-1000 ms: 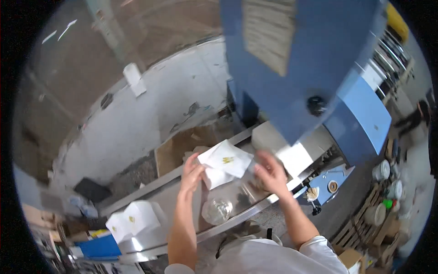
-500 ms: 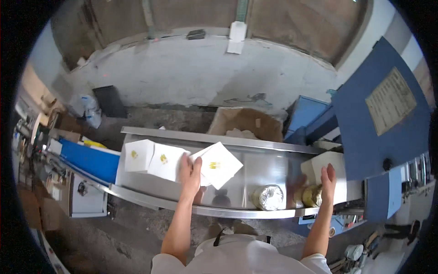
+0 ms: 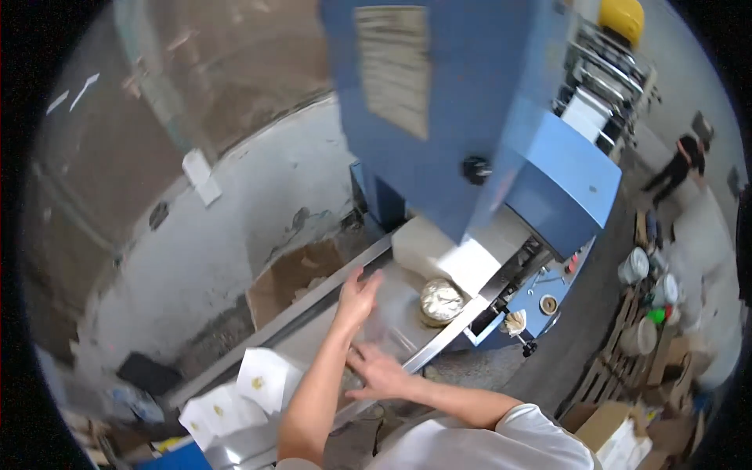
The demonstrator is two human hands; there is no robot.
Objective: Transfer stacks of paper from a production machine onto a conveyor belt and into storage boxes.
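Note:
My left hand (image 3: 359,301) reaches over the steel trough (image 3: 313,325) with its fingers apart and nothing visible in them. Lower and crossing toward it, my right hand (image 3: 380,372) has its fingers stretched out, slightly blurred, and also looks bare. White paper stacks with small yellow prints (image 3: 223,411) lie at the trough's lower left end, partly behind my left forearm. A round foil-covered thing (image 3: 441,301) sits farther up the trough, beside a white paper sheet or stack (image 3: 470,266) under the machine. Another pale paper piece (image 3: 415,247) curves out next to it.
A blue machine (image 3: 423,180) with a black knob stands over the trough's far end. Behind the trough is an open cardboard box (image 3: 294,278). Tools lie on a blue ledge (image 3: 540,294) at right. Beyond are a wooden pallet (image 3: 603,356), buckets and another person (image 3: 680,163).
The view has swung right toward the blue machine. My left hand has come off the printed paper stacks. My right hand has left the foil-covered thing's side and now crosses toward the left.

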